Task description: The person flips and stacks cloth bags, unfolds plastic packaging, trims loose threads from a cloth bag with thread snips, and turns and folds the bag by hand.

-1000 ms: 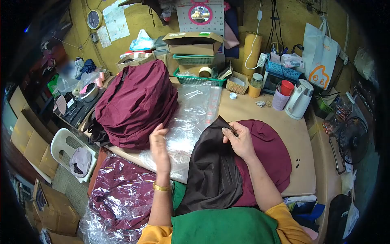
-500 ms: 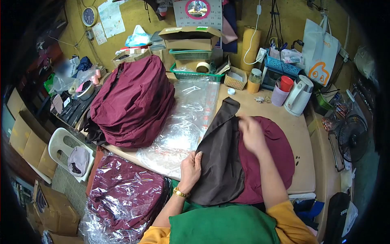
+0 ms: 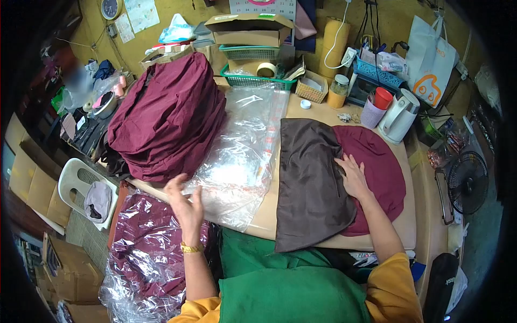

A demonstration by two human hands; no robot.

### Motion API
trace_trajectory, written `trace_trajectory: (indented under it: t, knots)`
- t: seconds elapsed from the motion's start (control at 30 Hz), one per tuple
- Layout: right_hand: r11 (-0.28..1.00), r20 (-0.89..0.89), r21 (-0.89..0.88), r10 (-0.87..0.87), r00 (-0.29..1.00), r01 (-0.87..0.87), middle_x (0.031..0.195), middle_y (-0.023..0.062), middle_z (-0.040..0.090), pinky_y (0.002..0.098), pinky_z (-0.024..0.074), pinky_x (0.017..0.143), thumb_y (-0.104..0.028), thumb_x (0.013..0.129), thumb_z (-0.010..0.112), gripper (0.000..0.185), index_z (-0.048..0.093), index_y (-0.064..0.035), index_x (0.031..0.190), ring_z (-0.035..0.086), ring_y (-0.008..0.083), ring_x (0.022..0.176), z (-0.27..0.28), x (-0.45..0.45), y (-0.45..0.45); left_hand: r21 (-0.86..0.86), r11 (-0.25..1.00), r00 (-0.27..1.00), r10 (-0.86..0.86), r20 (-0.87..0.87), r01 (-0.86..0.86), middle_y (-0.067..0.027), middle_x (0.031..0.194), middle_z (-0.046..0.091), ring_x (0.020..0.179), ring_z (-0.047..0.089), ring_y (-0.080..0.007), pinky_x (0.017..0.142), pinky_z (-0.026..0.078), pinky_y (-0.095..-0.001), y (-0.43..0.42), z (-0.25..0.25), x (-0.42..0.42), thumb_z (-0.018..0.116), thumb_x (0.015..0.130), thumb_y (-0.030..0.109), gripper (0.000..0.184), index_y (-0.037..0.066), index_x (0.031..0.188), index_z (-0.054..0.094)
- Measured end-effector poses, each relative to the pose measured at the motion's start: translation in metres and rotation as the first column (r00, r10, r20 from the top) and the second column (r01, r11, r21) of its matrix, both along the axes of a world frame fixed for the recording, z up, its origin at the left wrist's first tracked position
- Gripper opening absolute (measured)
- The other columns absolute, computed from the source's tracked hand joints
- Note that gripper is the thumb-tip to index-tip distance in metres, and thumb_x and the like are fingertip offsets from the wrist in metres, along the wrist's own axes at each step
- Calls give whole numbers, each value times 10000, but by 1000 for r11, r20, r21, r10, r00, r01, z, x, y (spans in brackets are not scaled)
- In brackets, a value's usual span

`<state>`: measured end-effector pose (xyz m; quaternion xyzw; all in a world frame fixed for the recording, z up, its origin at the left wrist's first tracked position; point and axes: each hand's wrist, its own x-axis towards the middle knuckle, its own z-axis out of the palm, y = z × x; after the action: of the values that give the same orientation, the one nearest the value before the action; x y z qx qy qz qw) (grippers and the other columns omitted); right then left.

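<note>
A maroon fabric piece (image 3: 383, 180) lies on the table, its dark brown side (image 3: 309, 183) folded out flat over the left half. My right hand (image 3: 354, 177) rests on it with fingers spread, where brown meets maroon. My left hand (image 3: 186, 204) is raised in the air, fingers apart and holding nothing. It hovers near the front edge of the table, below a tall pile of maroon fabric (image 3: 167, 118). Clear plastic sheets (image 3: 237, 151) lie between that pile and the brown fabric. Below the left hand sit plastic-wrapped maroon pieces (image 3: 145, 247).
Along the back stand green baskets (image 3: 258, 82), a cardboard box (image 3: 250, 32), a jar (image 3: 338, 91), a red cup (image 3: 383, 98) and a white kettle (image 3: 399, 116). A black fan (image 3: 467, 182) is at the right, a white plastic chair (image 3: 86, 188) at the left.
The brown fabric, lifted and slanted earlier, now lies flat. My left hand has let go of it and moved left. My right hand has come down onto the fabric.
</note>
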<state>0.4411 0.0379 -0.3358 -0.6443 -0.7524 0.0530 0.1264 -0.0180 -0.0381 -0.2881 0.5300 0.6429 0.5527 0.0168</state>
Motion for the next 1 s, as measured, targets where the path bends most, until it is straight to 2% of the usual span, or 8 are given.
trace_trajectory:
  t: [0.13,0.23,0.33,0.53,0.7,0.77,0.87,1.0]
  knots:
    - [998,-18,-55,22,1000,-23,1505,171,391,635,278,1091,-107,946,533,414,524,-176,1355,379,400,1373,8,6,23,-235,740,743,-486,460,630,-156,1238,602,1018,638,-208,808,550,-329,-7,-23,52,638,930,134,450,-8,1331,490]
    - [989,-156,132,-47,987,68,1373,180,511,515,417,1011,-129,965,527,302,603,-134,1257,524,398,1224,42,-31,14,-99,620,521,-550,653,779,-233,1284,557,1195,573,-287,865,551,-379,2,-37,111,595,951,122,546,-30,1421,364]
    - [945,-464,324,128,877,34,935,138,633,357,500,779,-90,973,523,158,629,-36,1076,647,268,868,60,-88,-12,-108,715,702,-626,339,690,-284,1261,555,1166,578,-384,905,524,-429,50,-71,128,622,921,121,591,-45,1418,349]
    - [982,-663,169,52,747,82,921,175,646,381,500,732,-75,969,539,104,592,-16,1036,650,301,808,7,-135,-39,-602,696,773,-604,-196,391,-298,1011,661,1010,619,-465,878,494,-492,72,-12,136,636,912,324,516,-18,1289,554]
    - [996,-681,73,9,732,56,919,164,658,389,495,755,-121,983,530,141,587,-2,1032,649,326,831,6,-122,-50,-744,513,842,-526,122,428,-117,569,642,634,680,-216,642,541,-329,30,61,81,582,971,296,381,45,1252,635]
    - [997,-669,58,-1,743,54,909,158,658,390,493,760,-142,992,515,162,587,-3,1033,649,314,825,3,-120,-47,-782,403,824,-516,235,475,-86,713,694,698,677,-135,634,543,-274,36,66,73,526,1007,256,380,29,1306,587]
    - [999,-667,-30,-33,745,17,878,142,655,387,490,766,-183,1007,484,210,592,-4,1032,650,289,819,10,-115,-43,-181,463,444,-560,700,868,-139,1255,601,994,647,-186,768,568,-305,62,27,104,459,1033,196,495,-2,1472,342]
    - [992,-653,-69,32,757,-102,793,107,623,367,484,742,-218,1018,457,256,597,-4,1040,631,248,771,9,-104,-45,-413,782,865,-500,31,466,-352,1272,529,1165,538,-467,951,462,-463,103,-46,169,565,945,217,627,-86,1432,311]
